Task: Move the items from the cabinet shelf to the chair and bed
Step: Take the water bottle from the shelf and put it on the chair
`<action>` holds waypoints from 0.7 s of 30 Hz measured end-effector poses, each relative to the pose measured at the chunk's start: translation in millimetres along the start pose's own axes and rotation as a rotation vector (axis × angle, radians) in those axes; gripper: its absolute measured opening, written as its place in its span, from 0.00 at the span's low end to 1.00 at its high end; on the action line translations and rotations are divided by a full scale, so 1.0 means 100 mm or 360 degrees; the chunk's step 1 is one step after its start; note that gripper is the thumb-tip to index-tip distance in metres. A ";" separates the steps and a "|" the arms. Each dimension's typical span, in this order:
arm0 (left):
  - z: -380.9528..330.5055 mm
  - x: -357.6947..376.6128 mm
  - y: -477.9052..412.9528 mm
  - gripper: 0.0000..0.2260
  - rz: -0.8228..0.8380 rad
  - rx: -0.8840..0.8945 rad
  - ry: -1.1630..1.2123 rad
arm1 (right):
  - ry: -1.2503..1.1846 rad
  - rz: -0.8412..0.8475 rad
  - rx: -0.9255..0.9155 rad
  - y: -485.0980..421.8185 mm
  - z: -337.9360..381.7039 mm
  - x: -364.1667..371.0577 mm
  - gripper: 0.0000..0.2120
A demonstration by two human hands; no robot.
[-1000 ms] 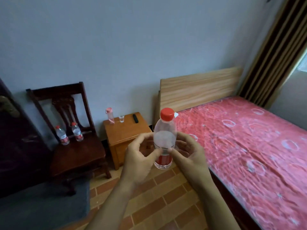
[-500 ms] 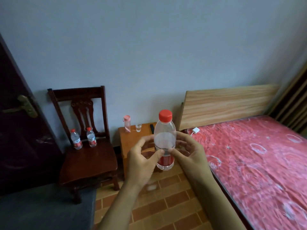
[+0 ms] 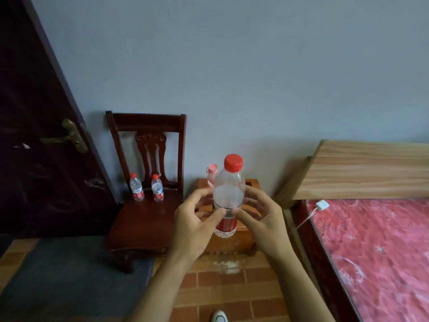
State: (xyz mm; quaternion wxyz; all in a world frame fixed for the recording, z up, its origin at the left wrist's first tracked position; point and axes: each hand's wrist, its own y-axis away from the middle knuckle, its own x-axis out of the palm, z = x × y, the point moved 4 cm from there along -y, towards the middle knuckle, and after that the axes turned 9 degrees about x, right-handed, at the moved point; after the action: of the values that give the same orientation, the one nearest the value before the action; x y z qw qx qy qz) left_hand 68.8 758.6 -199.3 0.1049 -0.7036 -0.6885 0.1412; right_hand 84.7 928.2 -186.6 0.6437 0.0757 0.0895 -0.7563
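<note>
The held bottle point(image 3: 228, 196) and both hands hide most of the small wooden nightstand point(image 3: 234, 240) and the pink cup point(image 3: 212, 174) on it. The bed point(image 3: 371, 247) and dark door point(image 3: 34, 135) run past the frame edges. Labels on the two chair bottles point(image 3: 146, 189) are too small to read.

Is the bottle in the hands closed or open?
Closed: the red cap sits on the bottle, held upright between the left hand and right hand.

Two small bottles point(image 3: 146, 189) stand on the chair point(image 3: 144, 219), left of the nightstand point(image 3: 234, 240); the bed point(image 3: 376, 240) lies right.
</note>
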 end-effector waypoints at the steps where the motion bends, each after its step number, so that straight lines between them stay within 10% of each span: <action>1: 0.06 0.00 -0.10 0.18 -0.0020 -0.0003 -0.0032 | 0.0006 0.0032 -0.0013 -0.14 -0.03 0.03 0.21; 21: 0.96 -0.98 -1.56 0.19 -0.0481 -0.0168 -0.0260 | -0.0012 0.0567 -0.0001 -2.27 -0.24 1.47 0.24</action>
State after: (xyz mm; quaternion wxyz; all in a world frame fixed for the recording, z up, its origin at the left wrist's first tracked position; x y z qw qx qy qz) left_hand -111.5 661.3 -231.0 0.0316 -0.5829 -0.7990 0.1443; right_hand -163.3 828.5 -235.4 0.7679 0.0873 0.0726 -0.6304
